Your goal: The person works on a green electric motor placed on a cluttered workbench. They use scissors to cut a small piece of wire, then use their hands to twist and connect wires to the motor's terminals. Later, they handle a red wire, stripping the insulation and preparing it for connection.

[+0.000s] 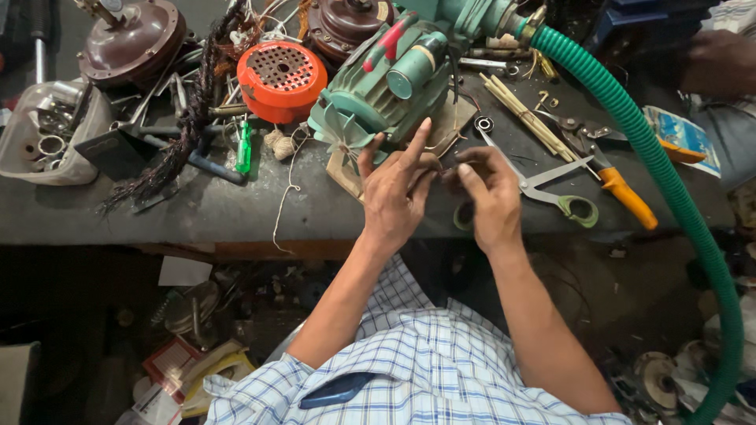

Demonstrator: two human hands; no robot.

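Here we pinch a thin wire [446, 167] between both hands, left hand [391, 197] and right hand [490, 198], motor [378, 94] at eleven o'clock still uncovered.

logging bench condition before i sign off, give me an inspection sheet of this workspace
surface: dark workbench, grimy, crowded.
job's things: green electric motor with its fan end facing the person; thin wire at the fingertips.
clutter: orange fan cover, scissors, orange-handled pliers, plastic tub of parts, string ball.
grippers: left hand and right hand pinch together beside the motor.
cables: green ribbed hose, braided wire bundle.
surroundings: scrap on the floor below; another person's hand.
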